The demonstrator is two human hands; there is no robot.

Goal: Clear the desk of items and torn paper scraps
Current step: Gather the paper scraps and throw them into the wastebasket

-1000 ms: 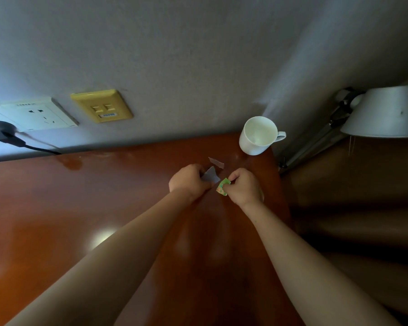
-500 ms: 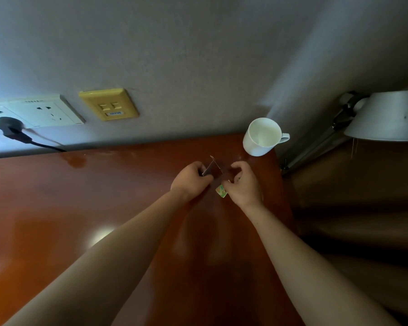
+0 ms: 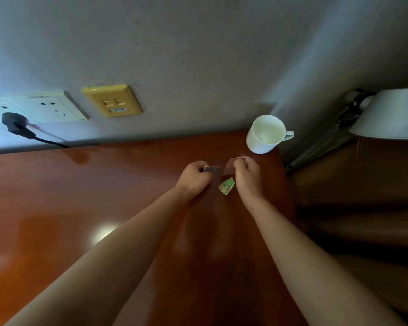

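Note:
On the reddish-brown desk [image 3: 104,196], near its far right corner, my left hand [image 3: 193,177] pinches a small grey paper scrap [image 3: 211,169]. Beside it, my right hand [image 3: 247,175] pinches a second greyish scrap [image 3: 230,167] at its top edge. A green printed scrap [image 3: 226,186] with coloured letters lies on the desk between my two wrists, touched by neither hand. A white mug [image 3: 265,134] stands just beyond my right hand at the desk's back right corner.
The grey wall rises right behind the desk, with white sockets [image 3: 43,107], a black plug [image 3: 15,124] and a yellow data plate [image 3: 112,101]. A white lamp shade [image 3: 391,114] hangs past the desk's right edge, above dark furniture.
My right hand has let the green scrap drop to the desk and taken hold of the second grey scrap. My hands have moved slightly apart. The view has shifted a little.

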